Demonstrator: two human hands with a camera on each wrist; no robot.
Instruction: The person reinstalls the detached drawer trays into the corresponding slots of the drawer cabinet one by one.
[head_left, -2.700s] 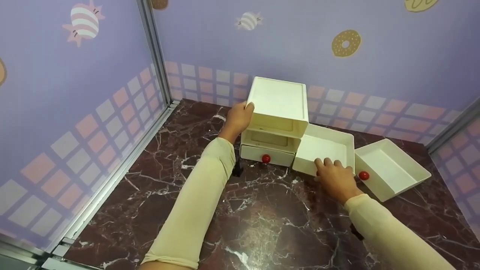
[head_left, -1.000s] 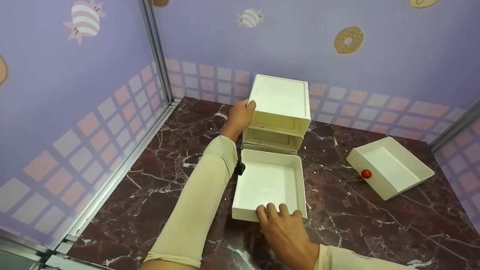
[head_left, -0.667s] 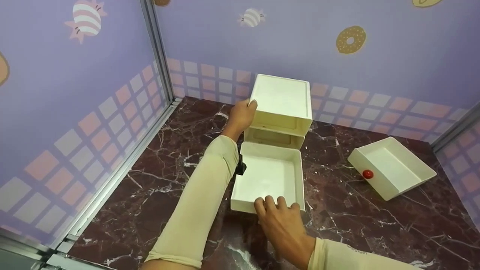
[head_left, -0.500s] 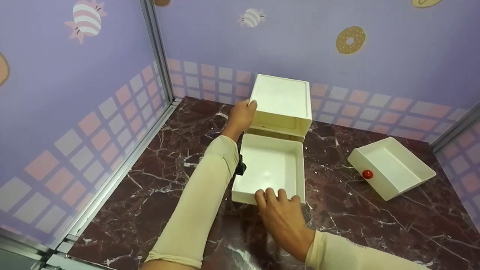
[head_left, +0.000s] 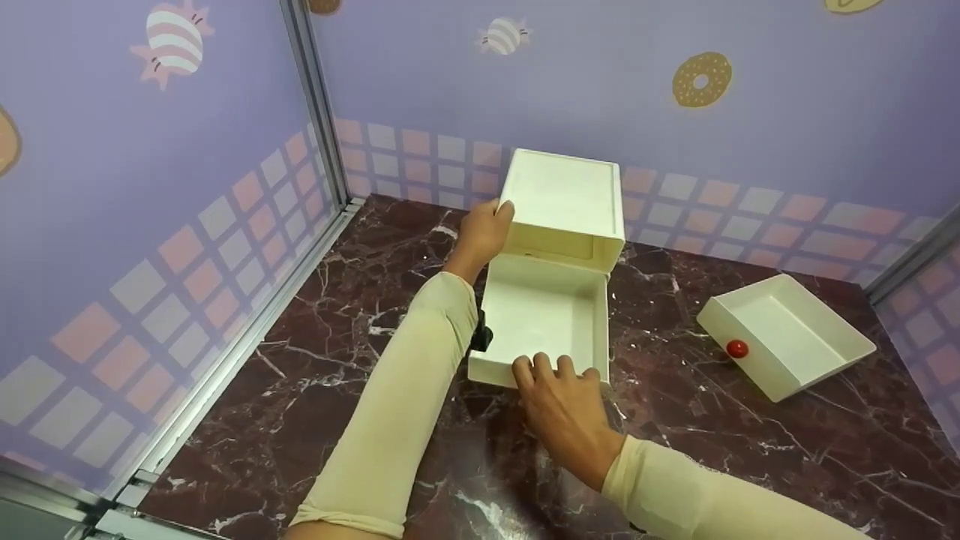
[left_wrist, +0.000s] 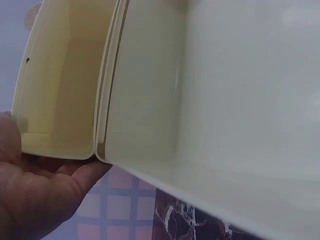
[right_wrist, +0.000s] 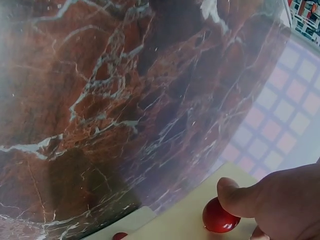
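A white drawer cabinet (head_left: 562, 191) stands by the back wall, its top slot bare. My left hand (head_left: 480, 236) grips its left side, thumb at the upper front edge. A white drawer (head_left: 540, 322) sits partly inside the middle slot and juts toward me, with nothing in it. My right hand (head_left: 562, 412) holds its front wall, fingertips curled over the rim. In the right wrist view the thumb lies on the drawer's red knob (right_wrist: 220, 216). Another red knob (right_wrist: 120, 236) shows lower down, beneath this drawer. The bottom drawer is hidden in the head view.
A second loose drawer (head_left: 795, 322) with a red knob (head_left: 737, 349) lies to the right on the dark marbled tabletop (head_left: 315, 420). Patterned purple walls (head_left: 420, 67) enclose the back and left. A metal rail (head_left: 225, 367) runs along the left edge.
My right hand has brought the drawer from the cabinet's right side to its front, then raised it and pushed it partway into the middle slot. The left hand keeps its grip.
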